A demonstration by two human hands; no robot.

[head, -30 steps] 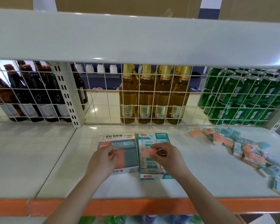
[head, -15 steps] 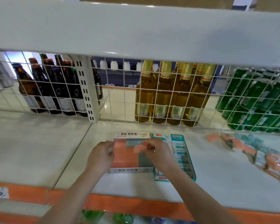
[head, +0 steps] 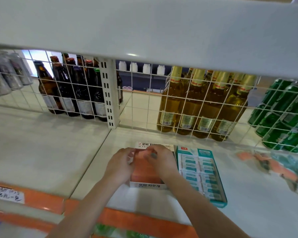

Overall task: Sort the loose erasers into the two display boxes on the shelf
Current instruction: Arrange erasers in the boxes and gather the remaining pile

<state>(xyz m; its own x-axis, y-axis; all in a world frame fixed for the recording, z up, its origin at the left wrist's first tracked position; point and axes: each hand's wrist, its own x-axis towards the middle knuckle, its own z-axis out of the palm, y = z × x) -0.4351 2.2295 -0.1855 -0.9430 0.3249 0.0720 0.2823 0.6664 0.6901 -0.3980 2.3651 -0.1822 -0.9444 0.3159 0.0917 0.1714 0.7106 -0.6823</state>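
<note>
Both hands meet over the white display box (head: 149, 185) of orange erasers. The right hand (head: 159, 158) pinches an orange eraser (head: 141, 154); the left hand (head: 120, 164) curls at the box's edge, steadying it. Next, seat the eraser flat. The teal display box (head: 221, 197) alongside holds white-and-teal erasers. Loose erasers (head: 273, 166) lie right on the shelf (head: 50, 152).

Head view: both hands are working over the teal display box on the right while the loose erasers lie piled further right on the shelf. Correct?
Not quite. The head view shows the left hand and right hand over the orange-filled box, not the teal box beside it. The loose erasers do lie further right on the shelf.
</note>
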